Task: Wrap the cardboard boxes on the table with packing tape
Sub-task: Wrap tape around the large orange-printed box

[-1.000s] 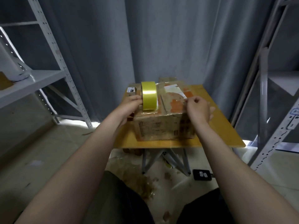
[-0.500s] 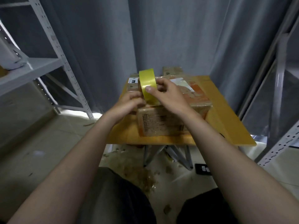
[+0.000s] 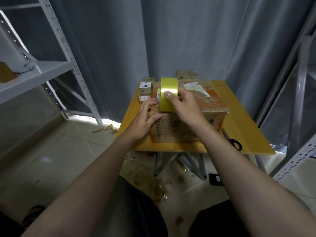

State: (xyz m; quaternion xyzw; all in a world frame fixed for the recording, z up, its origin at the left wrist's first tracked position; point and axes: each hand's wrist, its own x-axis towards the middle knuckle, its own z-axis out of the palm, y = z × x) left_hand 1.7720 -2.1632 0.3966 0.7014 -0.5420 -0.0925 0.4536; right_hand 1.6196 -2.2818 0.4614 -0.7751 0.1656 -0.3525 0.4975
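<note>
Head view: large cardboard box (image 3: pixel 196 124) sits on yellow table (image 3: pixel 239 117), toward the near left part, front face printed with text, top patchy orange with a white label; yellow tape roll (image 3: pixel 169 93) stands on edge on the box top near its left side; right hand (image 3: pixel 186 106) grips the roll from the right, thumb pressed on the roll's outer face, fingers curled round the far side; left hand (image 3: pixel 145 120) rests flat against the box's near left corner, fingers fairly straight along the left top edge, thumb on the front face, holding nothing; smaller boxes (image 3: pixel 145 89) at the table's far left corner, one more box (image 3: pixel 186 75) behind the roll; black-handled scissors (image 3: pixel 234 142) lie on the table right of the big box, partly behind the right forearm; metal shelf (image 3: pixel 42 71) at left, grey curtain (image 3: pixel 188 40) behind; tape scraps (image 3: pixel 153 185) on the floor under the table
</note>
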